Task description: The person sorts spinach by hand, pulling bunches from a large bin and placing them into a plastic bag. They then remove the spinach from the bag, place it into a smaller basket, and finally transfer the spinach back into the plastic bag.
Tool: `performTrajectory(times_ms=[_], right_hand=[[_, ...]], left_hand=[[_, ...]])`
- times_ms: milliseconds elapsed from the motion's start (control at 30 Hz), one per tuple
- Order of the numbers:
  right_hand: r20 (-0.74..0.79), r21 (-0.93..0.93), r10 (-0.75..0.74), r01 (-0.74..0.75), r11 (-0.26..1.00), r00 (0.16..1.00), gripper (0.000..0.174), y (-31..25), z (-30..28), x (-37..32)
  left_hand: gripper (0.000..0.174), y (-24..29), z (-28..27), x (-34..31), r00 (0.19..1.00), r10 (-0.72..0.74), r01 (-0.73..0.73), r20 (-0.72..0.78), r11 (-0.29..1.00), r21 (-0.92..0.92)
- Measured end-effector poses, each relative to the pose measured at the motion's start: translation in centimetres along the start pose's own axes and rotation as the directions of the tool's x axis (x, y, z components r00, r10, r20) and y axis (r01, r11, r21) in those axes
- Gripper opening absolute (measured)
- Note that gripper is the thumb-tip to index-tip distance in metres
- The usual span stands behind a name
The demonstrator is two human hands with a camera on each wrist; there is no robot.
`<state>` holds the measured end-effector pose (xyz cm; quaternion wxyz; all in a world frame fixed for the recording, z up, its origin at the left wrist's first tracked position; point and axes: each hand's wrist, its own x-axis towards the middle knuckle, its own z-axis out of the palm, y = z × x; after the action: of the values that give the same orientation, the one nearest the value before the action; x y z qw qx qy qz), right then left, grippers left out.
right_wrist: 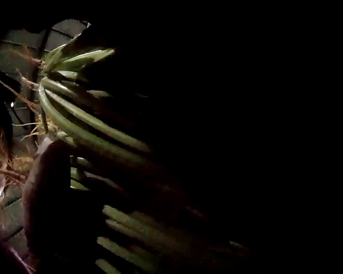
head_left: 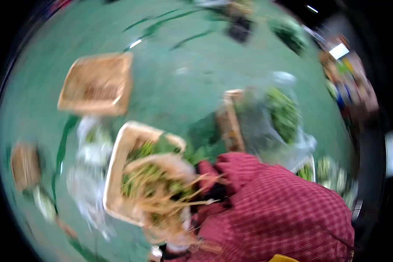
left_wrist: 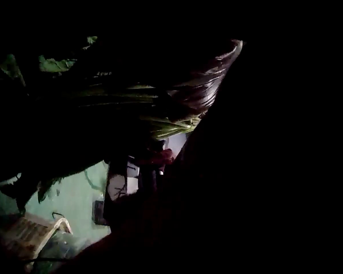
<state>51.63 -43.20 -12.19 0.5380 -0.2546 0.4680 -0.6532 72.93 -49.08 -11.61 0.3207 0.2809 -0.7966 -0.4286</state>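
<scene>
A thick bunch of rooted leafy greens is blurred in the head view, its pale stringy roots trailing towards the red checked clothing. My right hand grips it from the upper side, across the stalks. At the lower side my left hand holds the bunch near the roots, which partly cover the fingers. Beneath lies a pale basket with more greens inside. Green stalks with thin roots show close up in the right wrist view. The left wrist view is mostly dark, with a few stalks lit.
A tan basket stands on the green floor at upper left. Clear plastic bags lie beside the pale basket. A large bag of greens stands by a crate. A brown box is at far left.
</scene>
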Motion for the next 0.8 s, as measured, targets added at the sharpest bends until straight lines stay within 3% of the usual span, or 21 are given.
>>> performTrajectory(times_ms=[133,200,267,333,367,433,500,567,633,700,767,800], right_hand=[[-0.066,-0.079,-0.149,0.144,0.986,0.987,0.083,-4.2,1.1,-7.6],[-0.134,-0.099,-0.241,0.229,0.968,0.961,0.082,-8.2,1.2,-13.2],[-0.202,-0.12,-0.313,0.294,0.948,0.928,0.081,-10.8,2.4,-18.3],[-0.304,-0.131,-0.369,0.345,0.929,0.878,0.08,-12.5,3.3,-23.8],[-0.359,-0.14,-0.392,0.367,0.92,0.847,0.08,-13.0,3.7,-26.7],[-0.471,-0.142,-0.414,0.396,0.907,0.779,0.079,-13.6,4.5,-32.4],[-0.585,-0.14,-0.42,0.423,0.895,0.694,0.078,-14.0,4.7,-38.2],[-0.7,-0.144,-0.426,0.471,0.87,0.573,0.077,-14.4,4.4,-43.7],[-0.779,-0.171,-0.442,0.529,0.831,0.444,0.076,-15.3,3.2,-47.9],[-0.82,-0.208,-0.471,0.596,0.775,0.326,0.075,-16.9,0.6,-50.6],[-0.84,-0.239,-0.494,0.664,0.708,0.224,0.075,-18.9,-3.5,-52.1],[-0.847,-0.243,-0.498,0.699,0.673,0.184,0.074,-20.1,-6.2,-52.6]], left_hand=[[0.07,2.7,1.1,-1.1,0.977,0.133,-0.156,0.167,0.978,0.136],[0.066,5.8,2.2,-0.8,0.93,0.265,-0.312,0.254,0.935,0.169],[0.063,10.3,3.3,-0.1,0.823,0.456,-0.521,0.338,0.844,0.13],[0.059,17.5,5.2,0.7,0.651,0.678,-0.714,0.34,0.7,-0.029],[0.06,23.1,6.6,1.7,0.578,0.769,-0.731,0.273,0.637,-0.245],[0.063,29.2,10.5,1.5,0.447,0.884,-0.761,0.133,0.454,-0.463],[0.066,34.6,15.9,0.1,0.347,0.937,-0.722,-0.03,0.247,-0.646],[0.07,39.0,20.5,-2.2,0.308,0.949,-0.62,-0.065,0.148,-0.771],[0.072,42.3,23.9,-4.5,0.304,0.952,-0.458,0.027,0.171,-0.872],[0.076,44.5,29.0,-6.7,0.38,0.925,-0.297,0.029,0.152,-0.943],[0.085,45.3,33.9,-7.0,0.352,0.924,-0.132,0.147,0.205,-0.97],[0.091,45.3,36.8,-7.1,0.374,0.911,-0.025,0.173,0.196,-0.98]])
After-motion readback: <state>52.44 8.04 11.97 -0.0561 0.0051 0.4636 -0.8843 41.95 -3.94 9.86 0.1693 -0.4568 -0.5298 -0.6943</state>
